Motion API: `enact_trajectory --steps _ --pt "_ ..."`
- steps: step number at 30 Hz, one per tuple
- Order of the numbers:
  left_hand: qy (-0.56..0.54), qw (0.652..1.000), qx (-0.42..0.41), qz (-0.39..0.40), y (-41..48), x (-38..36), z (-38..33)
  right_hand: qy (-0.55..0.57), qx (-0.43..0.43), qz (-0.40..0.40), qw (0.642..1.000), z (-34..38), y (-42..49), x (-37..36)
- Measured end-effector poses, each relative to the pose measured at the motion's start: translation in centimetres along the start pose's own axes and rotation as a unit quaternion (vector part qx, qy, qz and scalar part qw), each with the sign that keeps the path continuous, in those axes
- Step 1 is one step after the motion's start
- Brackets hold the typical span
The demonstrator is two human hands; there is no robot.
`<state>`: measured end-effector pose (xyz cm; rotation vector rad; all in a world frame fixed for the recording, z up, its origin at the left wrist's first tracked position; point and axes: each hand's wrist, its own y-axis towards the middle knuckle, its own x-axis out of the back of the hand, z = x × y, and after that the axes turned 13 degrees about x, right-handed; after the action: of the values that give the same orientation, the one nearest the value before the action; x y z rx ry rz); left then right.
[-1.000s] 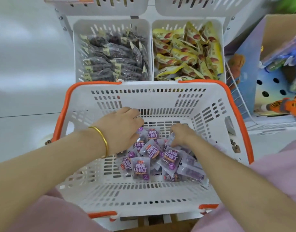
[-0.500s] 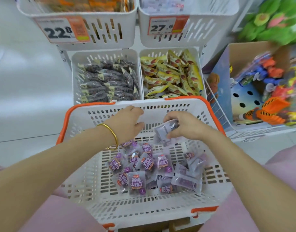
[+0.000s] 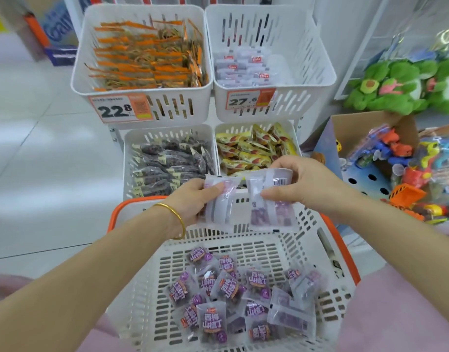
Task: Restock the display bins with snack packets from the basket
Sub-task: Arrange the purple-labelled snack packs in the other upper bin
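A white basket (image 3: 147, 288) with an orange rim sits in front of me, with several purple snack packets (image 3: 228, 288) on its floor. My left hand (image 3: 190, 201) grips a clear purple packet (image 3: 219, 207) above the basket's far rim. Beside it, my right hand (image 3: 302, 184) pinches a few similar packets (image 3: 269, 214). The upper right display bin (image 3: 317, 59), tagged 27.6, holds a thin layer of the same pale packets (image 3: 243, 69).
The upper left bin (image 3: 86, 62), tagged 22.8, is full of orange packets. Below are a bin of dark packets (image 3: 167, 163) and a bin of yellow packets (image 3: 251, 148). A cardboard box of plastic toys (image 3: 401, 158) and green plush toys (image 3: 401, 85) stand at the right.
Both hands have come up out of the basket with packets, now held above its far rim. My view has tilted up, so the upper bins show fully.
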<state>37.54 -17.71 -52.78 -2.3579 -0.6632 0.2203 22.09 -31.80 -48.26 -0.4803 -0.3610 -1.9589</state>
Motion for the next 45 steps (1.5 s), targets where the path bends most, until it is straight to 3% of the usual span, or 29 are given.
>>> enact_trajectory --steps 3,6,10,15,17,24,29,31,36,41,45 --pt "-0.077 0.997 -0.009 0.011 0.2 0.0 -0.2 0.099 -0.029 -0.028 0.994 -0.3 0.3 -1.3" --pt "-0.134 0.988 0.026 0.079 0.0 -0.1 -0.4 0.162 -0.039 -0.048 0.985 -0.8 1.0 -3.0" --pt "-0.080 0.982 -0.030 0.167 -0.5 0.0 -0.5 0.124 -0.026 -0.070 0.990 -1.4 1.7 -4.1" --pt "-0.075 0.985 -0.041 0.149 -0.1 0.1 0.2 0.121 -0.020 -0.093 0.988 -1.3 1.8 -4.4" --pt "-0.094 0.988 -0.034 0.117 -0.4 -0.2 0.1 0.142 -0.035 -0.097 0.984 -1.1 1.6 -4.8" --pt "-0.111 0.983 -0.074 -0.127 0.2 -1.1 0.7 0.211 -0.093 -0.091 0.969 -1.1 1.3 -6.1" --pt "-0.060 0.974 -0.097 -0.195 0.6 -1.2 0.5 0.240 -0.095 -0.071 0.964 -0.9 1.5 -6.0" --pt "-0.039 0.980 -0.094 -0.173 0.4 -1.0 0.3 0.236 -0.089 -0.082 0.964 -1.0 1.5 -5.9" --pt "0.021 0.999 -0.023 -0.024 -0.3 -0.8 0.0 0.219 -0.084 -0.098 0.967 -0.9 1.3 -5.6" --pt "-0.022 0.999 -0.033 0.029 -0.6 0.1 -0.5 0.186 -0.066 -0.126 0.972 -0.8 1.3 -5.0" --pt "-0.101 0.993 -0.062 0.025 -0.5 0.6 -0.8 0.340 -0.135 -0.158 0.917 -0.1 1.6 -3.7"
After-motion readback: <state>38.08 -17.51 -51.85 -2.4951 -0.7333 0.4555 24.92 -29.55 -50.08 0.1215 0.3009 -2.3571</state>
